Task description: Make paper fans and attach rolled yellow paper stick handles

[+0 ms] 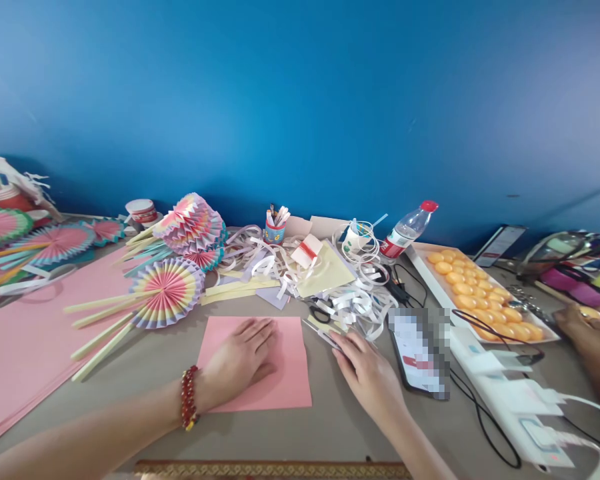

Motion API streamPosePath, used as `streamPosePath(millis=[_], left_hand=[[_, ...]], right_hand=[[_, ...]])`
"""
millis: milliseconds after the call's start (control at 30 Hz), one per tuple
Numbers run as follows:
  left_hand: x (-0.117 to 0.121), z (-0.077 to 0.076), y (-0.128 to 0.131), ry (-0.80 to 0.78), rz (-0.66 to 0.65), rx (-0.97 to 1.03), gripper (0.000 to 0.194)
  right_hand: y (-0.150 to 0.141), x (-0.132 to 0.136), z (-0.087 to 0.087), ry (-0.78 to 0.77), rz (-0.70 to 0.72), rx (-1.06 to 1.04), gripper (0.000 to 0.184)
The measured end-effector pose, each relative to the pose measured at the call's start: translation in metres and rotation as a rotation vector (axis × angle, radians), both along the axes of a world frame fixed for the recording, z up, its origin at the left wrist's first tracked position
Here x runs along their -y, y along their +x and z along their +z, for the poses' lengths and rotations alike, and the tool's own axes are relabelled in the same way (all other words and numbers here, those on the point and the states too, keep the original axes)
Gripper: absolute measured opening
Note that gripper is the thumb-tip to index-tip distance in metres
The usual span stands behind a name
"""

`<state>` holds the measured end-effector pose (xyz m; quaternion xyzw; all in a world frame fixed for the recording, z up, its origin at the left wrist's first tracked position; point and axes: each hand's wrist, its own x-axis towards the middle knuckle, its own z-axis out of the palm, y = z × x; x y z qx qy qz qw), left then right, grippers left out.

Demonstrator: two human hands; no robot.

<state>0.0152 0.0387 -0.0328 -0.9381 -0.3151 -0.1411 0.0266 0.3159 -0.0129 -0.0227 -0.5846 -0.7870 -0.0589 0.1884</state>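
Observation:
My left hand (241, 363) lies flat with fingers stretched out on a pink sheet of paper (287, 383). The sheet is flat on the table and its near left part is under my hand and wrist. Just right of the sheet, my right hand (367, 367) has its fingers closed on a slim grey utility knife (323, 333), its narrow tip pointing up and left. A pair of black-handled scissors (320, 312) lies just beyond the knife, partly covered by paper strips.
Pleated paper fans (167, 293) and large pink sheets (35, 340) lie left. Paper strips (360, 307) are heaped behind. To the right are a phone (415, 353), a power strip (505, 393), a bottle (410, 230) and a tray of orange pieces (480, 293). Another person's hand (587, 333) is far right.

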Motion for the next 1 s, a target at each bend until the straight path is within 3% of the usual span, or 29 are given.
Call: streamPosePath(millis=[233, 433, 533, 600, 700, 767, 1000], left_hand=[[0.004, 0.007, 0.003, 0.077, -0.014, 0.089, 0.036], [0.007, 0.008, 0.002, 0.152, -0.101, 0.172, 0.016], [0.007, 0.01, 0.002, 0.126, -0.125, 0.17, 0.016], [0.006, 0.013, 0.001, 0.081, -0.071, 0.138, 0.029], [0.002, 0.015, 0.0, -0.008, 0.026, 0.067, 0.068], [0.001, 0.012, 0.0, -0.058, 0.055, 0.04, 0.078], [0.006, 0.002, 0.003, 0.059, 0.007, 0.009, 0.058]], right_hand=[[-0.003, -0.003, 0.003, -0.002, 0.034, -0.052, 0.032], [0.0, -0.002, 0.004, -0.042, 0.027, -0.03, 0.033], [0.001, -0.001, 0.003, -0.052, 0.019, -0.015, 0.033], [0.001, 0.0, 0.002, -0.052, 0.011, -0.01, 0.033], [0.002, 0.0, 0.002, -0.047, 0.003, -0.015, 0.033], [0.002, 0.0, 0.002, -0.047, 0.003, -0.022, 0.033], [0.001, -0.002, 0.002, -0.027, 0.002, -0.019, 0.034]])
